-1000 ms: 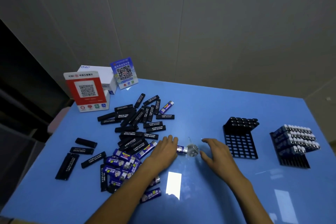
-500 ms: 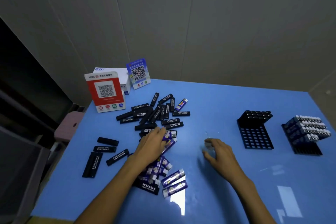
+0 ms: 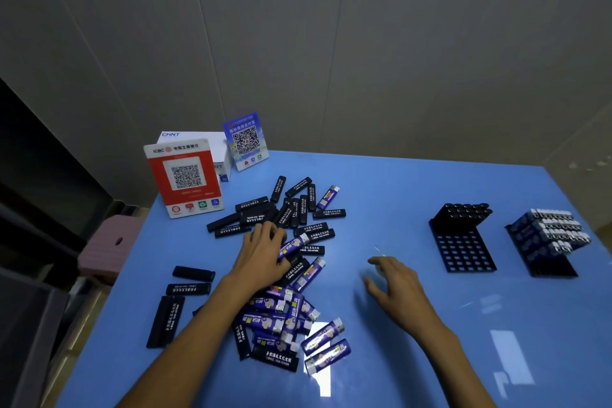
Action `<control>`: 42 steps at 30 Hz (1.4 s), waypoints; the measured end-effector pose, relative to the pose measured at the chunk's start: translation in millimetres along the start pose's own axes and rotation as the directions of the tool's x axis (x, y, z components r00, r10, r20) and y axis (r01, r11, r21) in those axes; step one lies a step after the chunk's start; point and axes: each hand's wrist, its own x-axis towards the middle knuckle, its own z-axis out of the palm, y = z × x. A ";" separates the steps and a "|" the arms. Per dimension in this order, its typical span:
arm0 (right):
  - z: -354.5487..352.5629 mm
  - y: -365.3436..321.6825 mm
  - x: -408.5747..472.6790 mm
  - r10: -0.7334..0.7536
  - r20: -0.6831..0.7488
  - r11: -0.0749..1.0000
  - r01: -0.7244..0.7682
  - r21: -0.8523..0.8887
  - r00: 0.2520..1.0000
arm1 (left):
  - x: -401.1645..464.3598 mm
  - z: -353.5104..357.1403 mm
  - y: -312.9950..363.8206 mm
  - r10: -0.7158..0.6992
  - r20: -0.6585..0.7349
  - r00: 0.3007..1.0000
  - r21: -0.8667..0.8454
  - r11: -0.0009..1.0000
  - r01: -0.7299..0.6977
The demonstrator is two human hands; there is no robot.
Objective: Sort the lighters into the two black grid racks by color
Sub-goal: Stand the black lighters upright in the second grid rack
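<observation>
On the blue bench (image 3: 381, 185), the left hand (image 3: 261, 252) rests on a scattered heap of black and purple plastic lighters (image 3: 284, 275). The right hand (image 3: 395, 285) lies right of it. Two black grid racks (image 3: 462, 238) stand farther right of that hand, side by side.

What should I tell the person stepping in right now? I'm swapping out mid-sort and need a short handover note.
Left hand: resting on the mixed pile, fingers over a purple-blue printed lighter; whether it grips is unclear.
Right hand: loosely open over the blue table, beside a small clear object too blurred to identify.
Nearer black grid rack: black lighters fill only its far rows.
Farther black grid rack: several rows of purple-blue lighters.
Left: many loose black lighters and purple-blue lighters on the table's left half, still to be sorted.
</observation>
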 end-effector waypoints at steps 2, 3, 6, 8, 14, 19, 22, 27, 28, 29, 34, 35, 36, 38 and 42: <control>0.6 -0.1 2.2 0.005 -0.001 1.000 -0.005 0.003 1.000 | -4.7 -1.4 -1.8 -0.038 -0.017 0.999 -0.041 0.998 0.037; 1.0 -0.9 3.1 0.006 -0.002 1.000 -0.006 0.006 1.000 | -6.8 -2.5 -1.3 -0.069 -0.010 0.998 -0.045 0.997 0.068; 3.1 -5.2 5.9 -0.001 -0.002 1.000 0.001 -0.004 1.000 | -9.8 -1.2 4.8 -0.183 0.110 0.977 -0.040 0.981 0.188; 4.5 -8.1 7.8 -0.010 0.008 1.000 0.010 -0.016 1.000 | -10.0 5.7 10.1 -0.222 0.193 0.956 -0.031 0.972 0.232; 4.1 -7.2 13.7 -0.008 0.017 1.000 0.008 -0.016 1.000 | -1.7 19.8 21.2 -0.223 0.139 0.965 0.027 0.975 0.221; 2.3 -2.2 14.1 0.004 0.016 1.000 -0.004 -0.008 1.000 | 0.5 22.5 14.2 -0.147 0.084 0.986 0.072 0.987 0.141; 1.7 -0.8 14.8 0.014 0.029 1.000 -0.014 -0.009 0.999 | 1.8 21.2 8.3 -0.112 0.088 0.990 0.092 0.990 0.104; 2.4 0.2 15.9 0.013 0.029 1.000 -0.013 -0.005 0.999 | 7.9 18.3 10.2 -0.112 0.120 0.986 0.037 0.993 0.109; 2.4 0.0 16.1 0.015 0.031 1.000 -0.015 -0.004 0.999 | 9.0 17.8 10.8 -0.110 0.125 0.986 0.031 0.994 0.107; 2.5 -0.3 16.4 0.019 0.033 1.000 -0.019 -0.004 0.999 | 10.1 17.1 11.5 -0.108 0.129 0.986 0.033 0.994 0.105; 3.0 -1.1 16.4 0.030 0.046 1.000 -0.030 0.001 0.998 | 12.6 14.8 13.4 -0.113 0.124 0.986 0.021 0.994 0.111; 3.1 -0.9 16.1 0.029 0.044 1.000 -0.029 0.004 0.999 | 12.6 14.7 13.3 -0.111 0.121 0.986 0.018 0.994 0.110; 3.2 -0.4 15.7 0.027 0.040 1.000 -0.027 0.007 0.999 | 12.3 14.6 13.3 -0.110 0.120 0.987 0.016 0.994 0.109; 3.1 -0.6 15.6 0.027 0.034 1.000 -0.027 0.012 0.999 | 11.7 14.2 12.8 -0.104 0.120 0.987 0.019 0.995 0.103; 3.4 -0.2 14.8 0.037 0.034 0.999 -0.038 0.013 0.999 | 9.4 14.0 12.0 -0.082 0.116 0.990 0.015 0.997 0.080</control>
